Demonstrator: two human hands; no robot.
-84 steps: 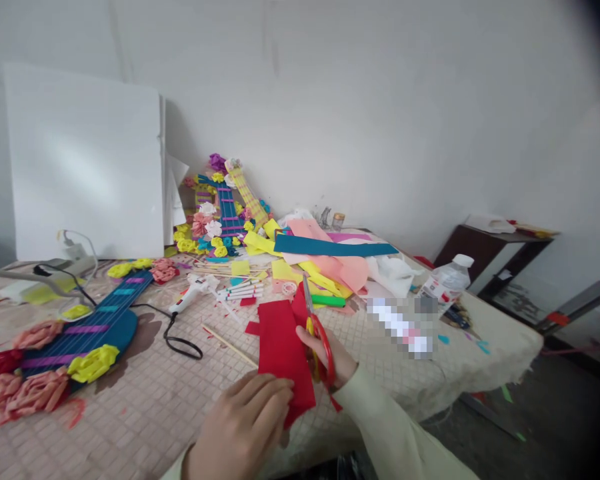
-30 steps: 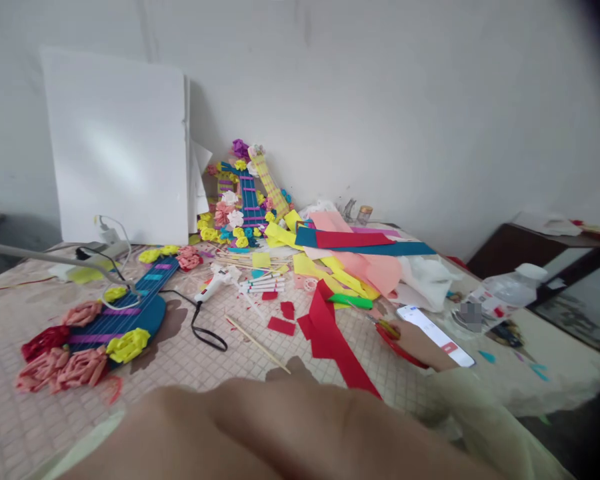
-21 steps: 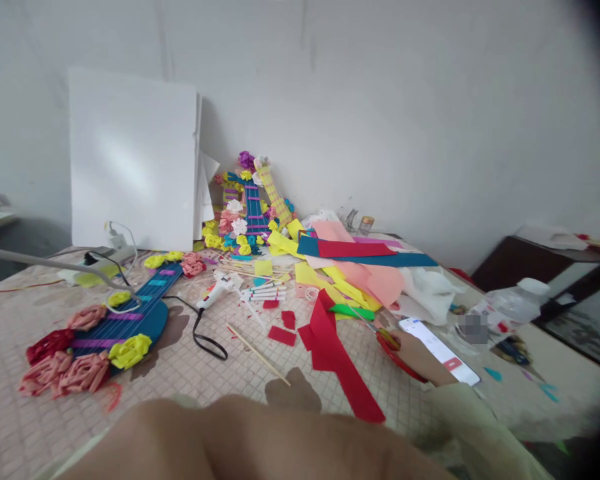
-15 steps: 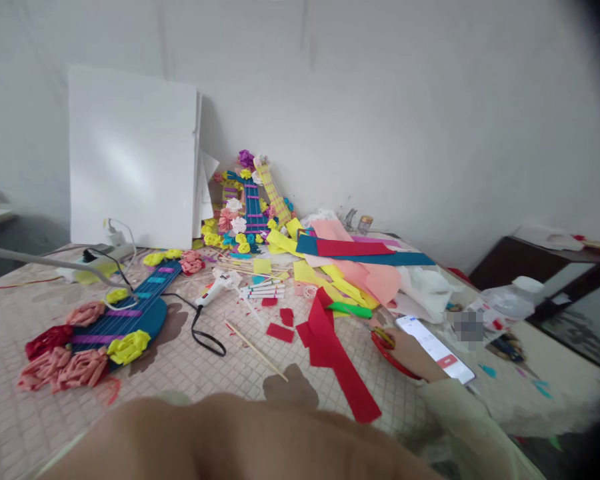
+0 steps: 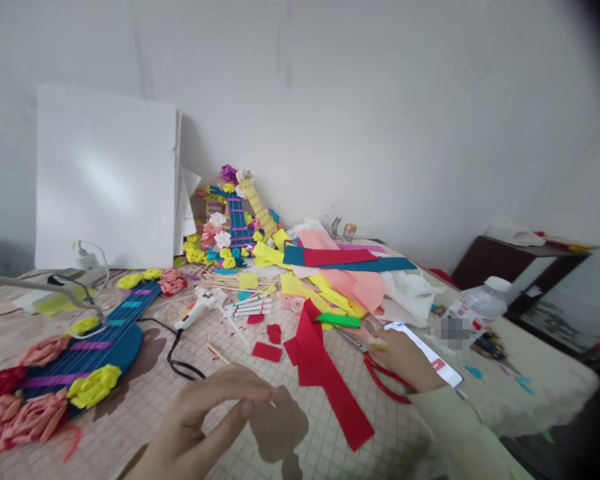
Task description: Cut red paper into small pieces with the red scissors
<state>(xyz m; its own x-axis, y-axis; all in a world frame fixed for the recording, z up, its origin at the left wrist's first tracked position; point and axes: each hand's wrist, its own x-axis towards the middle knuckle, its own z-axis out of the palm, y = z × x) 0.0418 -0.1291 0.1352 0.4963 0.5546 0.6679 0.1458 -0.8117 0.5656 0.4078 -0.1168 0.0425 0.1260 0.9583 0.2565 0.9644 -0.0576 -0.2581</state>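
My left hand point(image 5: 205, 417) hovers over the near table with its fingers loosely bent, a gap between thumb and fingertips. A thin wooden stick point(image 5: 219, 353) lies beneath it, partly covered. On the right, my right hand point(image 5: 407, 360) reaches forward beside a phone point(image 5: 427, 353), its fingers stretched out and somewhat blurred against pale paper. Red-handled scissors point(image 5: 373, 373) rest at its left, blades toward a green marker-like object point(image 5: 337, 320). Between the hands lies a long red paper strip point(image 5: 330, 380), with small red pieces point(image 5: 267, 352) to its left.
A blue paper guitar point(image 5: 115, 353) with paper roses is at left. Behind it stand a white board point(image 5: 105, 180) and decorated guitar shapes point(image 5: 237, 220). A corded glue gun point(image 5: 197, 308), markers point(image 5: 250, 305), coloured paper strips point(image 5: 350, 260) and a plastic bottle point(image 5: 480, 307) occupy the table.
My left hand has drawn back from close before the camera and now shows its fingers. My right hand has slid forward off the scissors' handles. The view has shifted right.
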